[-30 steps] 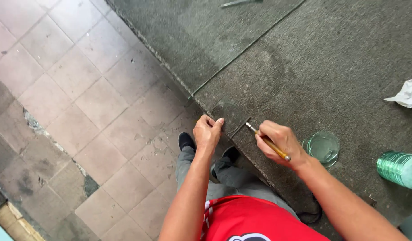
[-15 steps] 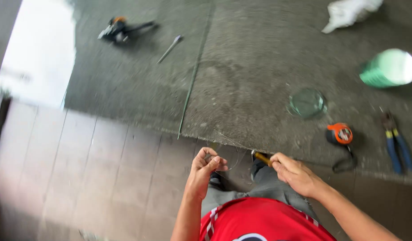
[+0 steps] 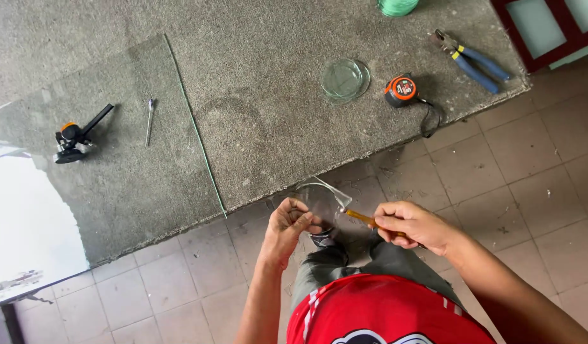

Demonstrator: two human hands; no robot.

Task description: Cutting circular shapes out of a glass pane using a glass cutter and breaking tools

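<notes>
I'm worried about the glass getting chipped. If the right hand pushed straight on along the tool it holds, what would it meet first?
Probably the clear glass piece held by the left hand; the right hand aims its yellow-handled tool at the glass edge, apparently touching, though depth is unclear.

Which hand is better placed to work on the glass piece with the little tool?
The right hand, probably. It already holds the yellow-handled tool, whose tip meets the clear glass piece's edge. The left hand grips the glass from the other side, steadying it.

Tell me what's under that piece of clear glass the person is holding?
Through the glass piece, pinched by the left hand and touched by the right hand's yellow-handled tool, you see tiled floor, a dark shoe and grey trousers. The other foot isn't visible.
</notes>
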